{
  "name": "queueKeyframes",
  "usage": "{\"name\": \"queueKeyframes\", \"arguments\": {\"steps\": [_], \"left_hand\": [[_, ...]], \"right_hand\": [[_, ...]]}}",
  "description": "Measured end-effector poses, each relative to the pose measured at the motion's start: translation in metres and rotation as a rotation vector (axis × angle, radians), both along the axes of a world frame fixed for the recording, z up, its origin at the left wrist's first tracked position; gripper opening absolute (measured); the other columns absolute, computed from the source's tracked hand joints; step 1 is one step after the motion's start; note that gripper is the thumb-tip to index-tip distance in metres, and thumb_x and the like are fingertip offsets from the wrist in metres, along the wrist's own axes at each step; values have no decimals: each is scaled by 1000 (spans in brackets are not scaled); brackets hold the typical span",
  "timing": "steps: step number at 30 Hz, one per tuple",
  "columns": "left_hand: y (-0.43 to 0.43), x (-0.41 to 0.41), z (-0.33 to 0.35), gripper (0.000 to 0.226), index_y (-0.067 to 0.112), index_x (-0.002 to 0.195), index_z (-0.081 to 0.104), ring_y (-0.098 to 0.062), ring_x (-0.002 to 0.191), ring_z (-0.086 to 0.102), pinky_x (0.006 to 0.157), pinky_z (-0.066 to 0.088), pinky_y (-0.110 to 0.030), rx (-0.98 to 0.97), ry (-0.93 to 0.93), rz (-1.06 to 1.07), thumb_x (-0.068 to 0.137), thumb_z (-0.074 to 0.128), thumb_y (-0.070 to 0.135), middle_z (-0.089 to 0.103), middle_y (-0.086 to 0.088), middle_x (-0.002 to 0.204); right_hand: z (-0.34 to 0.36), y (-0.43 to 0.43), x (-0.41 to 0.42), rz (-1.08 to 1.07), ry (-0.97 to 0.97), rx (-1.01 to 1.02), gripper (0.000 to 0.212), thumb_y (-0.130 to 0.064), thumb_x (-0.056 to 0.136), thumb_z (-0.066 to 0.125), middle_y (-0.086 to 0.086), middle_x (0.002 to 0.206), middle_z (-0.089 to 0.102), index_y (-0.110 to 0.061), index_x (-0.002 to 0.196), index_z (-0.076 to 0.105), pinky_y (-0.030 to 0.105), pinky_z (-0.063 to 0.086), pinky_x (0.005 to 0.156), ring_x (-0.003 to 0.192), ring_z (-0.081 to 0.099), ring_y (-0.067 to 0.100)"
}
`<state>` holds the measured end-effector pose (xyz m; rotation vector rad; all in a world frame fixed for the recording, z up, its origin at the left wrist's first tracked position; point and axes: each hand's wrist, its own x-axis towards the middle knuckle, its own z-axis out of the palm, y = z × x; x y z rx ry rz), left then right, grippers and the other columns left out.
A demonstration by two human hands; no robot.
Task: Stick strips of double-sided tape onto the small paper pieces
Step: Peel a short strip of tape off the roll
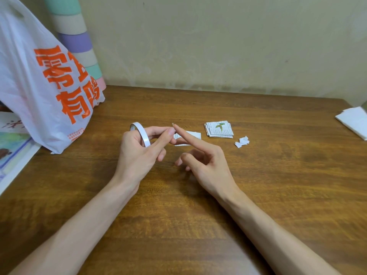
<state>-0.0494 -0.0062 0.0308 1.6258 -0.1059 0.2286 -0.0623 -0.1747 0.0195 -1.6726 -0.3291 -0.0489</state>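
White tape roll (141, 133), gripped by left fingers (158, 131)

Large orange Chinese characters, 零 and 有 among them, on white plastic bag (29, 86).

- Tape roll (140, 133): a thin white ring, held on edge in the left hand (139, 153) above the middle of the worktop (278, 185).
- Paper piece (190, 135): small and white, lying flat just right of the roll, partly hidden by fingers.
- Stack (219, 129): printed squares with a green figure on top, lying flat, right of the piece.
- Scraps (242, 141): torn white bits near the stack's near-right corner.
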Motion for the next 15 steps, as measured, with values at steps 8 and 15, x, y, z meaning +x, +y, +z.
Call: {"name": "queueKeyframes", "arguments": {"steps": [8,15], "left_hand": [[-1,-1,0,17,18,104,82,-14,51,50,57,44,-16,15,-19,4,97,73,30,77,-3,82],[0,-1,0,15,19,104,82,-13,50,50,58,46,-18,38,-29,9,97,73,28,78,-2,82]], "right_hand": [[1,0,0,2,2,12,76,16,87,51,-10,116,75,-39,139,65,16,50,69,78,65,47],[0,0,0,-7,-1,2,75,14,87,52,-9,116,75,-36,141,64,23,53,68,77,66,46]]}}
